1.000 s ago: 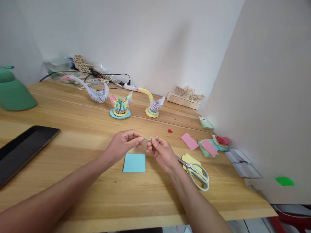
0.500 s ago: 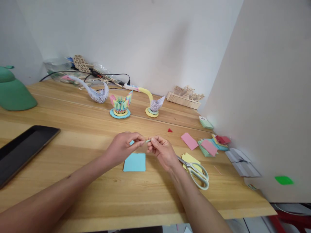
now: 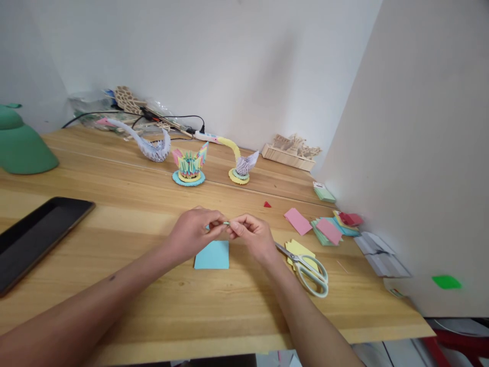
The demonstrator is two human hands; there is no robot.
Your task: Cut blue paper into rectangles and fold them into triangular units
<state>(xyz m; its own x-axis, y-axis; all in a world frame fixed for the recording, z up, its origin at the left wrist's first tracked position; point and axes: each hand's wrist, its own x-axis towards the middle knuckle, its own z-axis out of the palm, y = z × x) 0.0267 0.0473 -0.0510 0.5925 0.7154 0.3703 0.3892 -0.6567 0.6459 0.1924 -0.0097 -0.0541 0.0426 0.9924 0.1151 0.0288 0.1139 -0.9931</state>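
My left hand [image 3: 193, 233] and my right hand [image 3: 251, 237] meet above the middle of the wooden table [image 3: 145, 285]. Both pinch a small folded piece of light green-blue paper [image 3: 226, 223] between fingertips; most of it is hidden by the fingers. Just below the hands a light blue paper square [image 3: 212, 255] lies flat on the table. Scissors [image 3: 307, 267] with pale green handles rest on yellow paper [image 3: 296, 250] to the right of my right hand.
A black tray [image 3: 34, 237] lies at the left, a green object [image 3: 21, 145] behind it. Three origami models [image 3: 189, 165] stand further back near cables and a wooden model [image 3: 292, 150]. Coloured paper stacks [image 3: 330, 229] and a pink sheet [image 3: 298, 221] lie at the right by a white wall panel.
My hands have drawn closer together around the small paper piece, and less of it shows between the fingers. Nothing else on the table has moved.
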